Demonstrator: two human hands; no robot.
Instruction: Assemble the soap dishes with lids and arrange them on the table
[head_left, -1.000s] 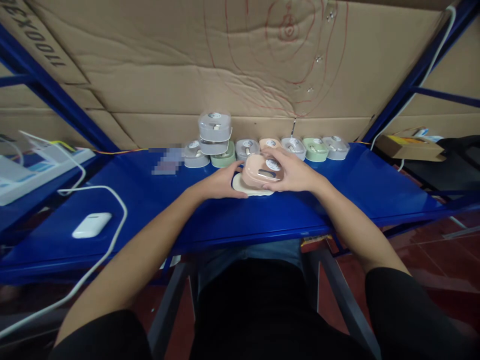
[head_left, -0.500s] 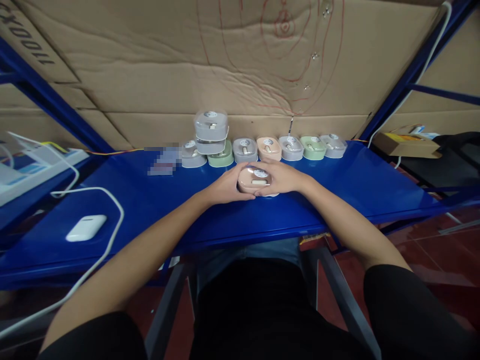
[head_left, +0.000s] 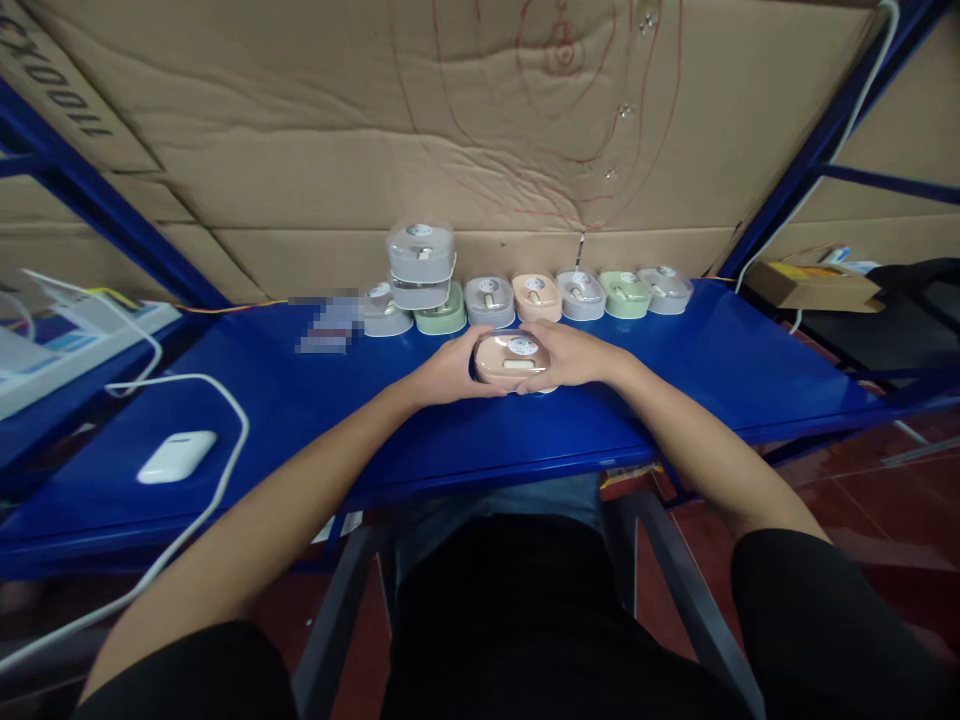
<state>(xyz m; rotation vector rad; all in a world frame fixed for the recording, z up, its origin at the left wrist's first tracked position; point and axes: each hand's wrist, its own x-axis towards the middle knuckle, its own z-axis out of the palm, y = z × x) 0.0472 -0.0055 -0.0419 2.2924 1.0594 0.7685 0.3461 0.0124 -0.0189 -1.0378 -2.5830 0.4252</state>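
A rounded peach-coloured box with a shiny clear lid [head_left: 513, 364] is between my hands, near the middle of the blue tabletop. Its lid carries a round white sticker and a pale bar-shaped piece. My left hand [head_left: 454, 370] curls round the left side, thumb low in front. The right side and front are gripped by my right hand [head_left: 574, 354]. A pale rim shows just below the held box; what it belongs to is mostly hidden. Behind my hands stands a row of similar boxes, among them a peach box [head_left: 537, 298], a green box [head_left: 626, 295] and a grey box [head_left: 490, 302].
Towards the left, a clear-lidded grey box [head_left: 421, 250] tops a stack. A white earphone case [head_left: 178, 457] lies at the left beside a white cable [head_left: 234, 450]. Cardboard [head_left: 300, 190] walls the back, and blue metal posts [head_left: 817, 150] frame both sides.
My left fingers have eased slightly away from the box's upper left side, and more of its lid shows. The box stays between both hands; the view has shifted slightly.
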